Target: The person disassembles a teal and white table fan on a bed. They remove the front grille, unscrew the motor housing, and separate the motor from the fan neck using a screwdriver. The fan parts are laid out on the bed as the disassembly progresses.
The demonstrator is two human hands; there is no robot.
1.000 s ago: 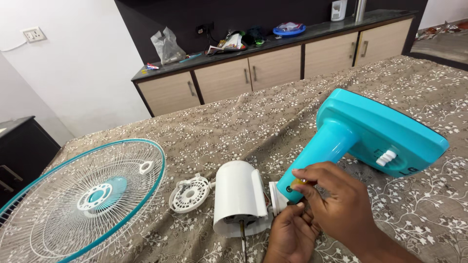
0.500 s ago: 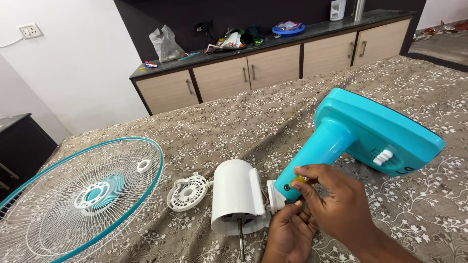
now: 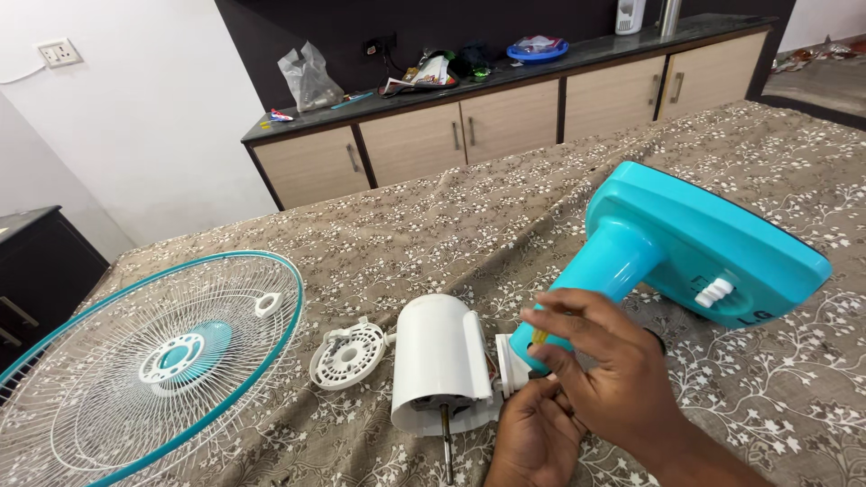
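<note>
Fingers (image 3: 552, 317) of the right hand (image 3: 613, 379) were pinched together on a small yellow-handled tool (image 3: 539, 335), probably a short screwdriver, its tip set against the lower end of the turquoise stand neck (image 3: 595, 280). The left hand (image 3: 534, 437) lay below it, fingers curled against the white joint block (image 3: 509, 365) where neck met motor; whether it clamped the block or merely steadied it could not be told.

The white motor housing (image 3: 439, 356) lay on its side on the patterned cloth (image 3: 433, 234), touching the joint block, with its bare metal shaft (image 3: 446, 446) pointing toward the viewer. The turquoise base (image 3: 713, 248) was tilted up on edge to the right, a white knob (image 3: 714, 293) on its face.

Judged from its build, the assembly was rigid moulded plastic, smooth and likely slippery, with most weight in the motor end. The neck offered the surest grip; the thin shaft and the joint seemed poor places to bear load.

A white round slotted plate (image 3: 348, 356) lay just left of the housing. A wire fan guard (image 3: 149, 361) with a turquoise rim lay flat further left, light and easily bent by the look of it. Beyond stood a cabinet counter (image 3: 505, 77) with clutter.
</note>
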